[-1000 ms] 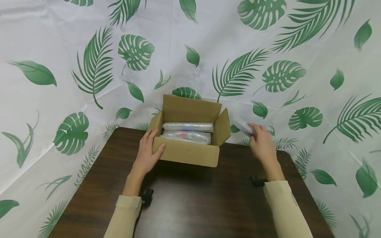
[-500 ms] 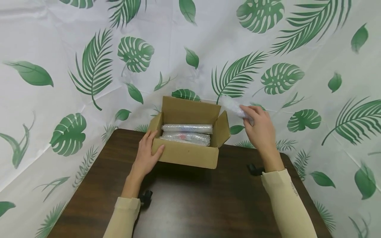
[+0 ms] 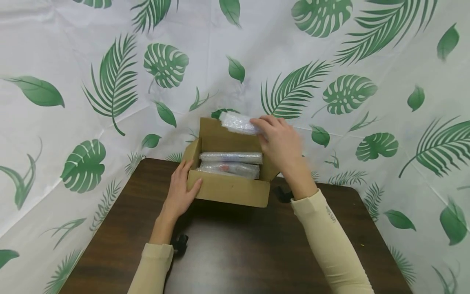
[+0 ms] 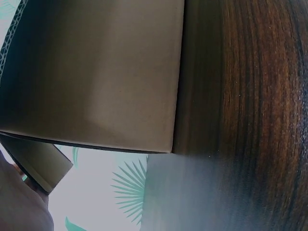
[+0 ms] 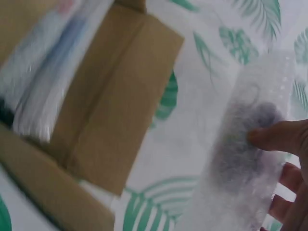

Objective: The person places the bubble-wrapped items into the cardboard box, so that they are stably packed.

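An open cardboard box (image 3: 229, 190) stands on the dark table with its flaps up. My left hand (image 3: 180, 185) grips its left front corner, thumb against the front wall and fingers along the left side. Over the back of the box, my right hand (image 3: 282, 143) pinches a bubble-wrapped packet (image 3: 238, 123) by its right end. Something purplish shows through the wrap of that packet (image 5: 240, 163) in the right wrist view, under the thumb. Inside the box lie several long bubble-wrapped packets (image 3: 231, 157), one with a reddish patch.
The dark wood-grain table (image 3: 227, 253) runs toward me, its far edge just behind the box. A white cloth (image 3: 264, 49) printed with green leaves hangs around the table at the back and sides. The box's right flap (image 5: 120, 96) leans outward.
My right hand has carried the bubble-wrapped packet left, from beyond the box's right side to over its back flap. My left hand has stayed on the box corner.
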Demonstrator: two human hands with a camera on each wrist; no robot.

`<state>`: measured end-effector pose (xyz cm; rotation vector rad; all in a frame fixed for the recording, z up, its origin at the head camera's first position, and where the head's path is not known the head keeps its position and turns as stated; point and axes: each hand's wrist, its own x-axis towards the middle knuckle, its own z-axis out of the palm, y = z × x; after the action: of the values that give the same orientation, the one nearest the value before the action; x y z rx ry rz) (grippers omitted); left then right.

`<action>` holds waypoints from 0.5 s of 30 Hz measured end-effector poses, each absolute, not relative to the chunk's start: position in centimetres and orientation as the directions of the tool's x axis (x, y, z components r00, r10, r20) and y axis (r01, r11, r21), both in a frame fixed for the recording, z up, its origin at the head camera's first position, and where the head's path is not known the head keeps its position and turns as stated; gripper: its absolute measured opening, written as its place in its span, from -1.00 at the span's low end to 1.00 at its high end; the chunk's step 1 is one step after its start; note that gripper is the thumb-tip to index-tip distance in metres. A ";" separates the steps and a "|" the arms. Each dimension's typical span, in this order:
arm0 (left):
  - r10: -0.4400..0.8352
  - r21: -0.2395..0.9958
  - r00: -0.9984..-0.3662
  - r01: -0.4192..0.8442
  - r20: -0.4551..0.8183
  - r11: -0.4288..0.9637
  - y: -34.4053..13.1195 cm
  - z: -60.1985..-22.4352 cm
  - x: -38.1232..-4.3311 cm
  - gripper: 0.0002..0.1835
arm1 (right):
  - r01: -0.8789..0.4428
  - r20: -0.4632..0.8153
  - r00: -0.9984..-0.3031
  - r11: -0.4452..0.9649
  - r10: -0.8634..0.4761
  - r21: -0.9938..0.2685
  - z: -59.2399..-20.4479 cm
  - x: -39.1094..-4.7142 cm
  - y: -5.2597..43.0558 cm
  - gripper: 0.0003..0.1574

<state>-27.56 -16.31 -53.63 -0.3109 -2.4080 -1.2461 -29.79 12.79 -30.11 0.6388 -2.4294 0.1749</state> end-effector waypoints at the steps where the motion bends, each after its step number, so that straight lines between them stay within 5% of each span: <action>1: 0.011 0.724 -0.890 0.377 0.455 0.577 -16.3 -53.7 -27.5 -0.21 | -0.488 0.571 -0.704 0.872 -0.422 0.042 -30.5 -29.8 12.1 -0.49; 15: 0.017 0.714 -0.881 0.395 0.473 0.578 -16.6 -53.7 -27.6 -0.19 | -0.472 0.203 -0.862 0.881 -0.465 0.016 -36.3 -32.6 6.9 -0.53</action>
<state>-27.60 -16.57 -53.70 -0.3317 -2.3939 -1.2320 -32.59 6.93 -36.35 0.7177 -2.8496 0.0505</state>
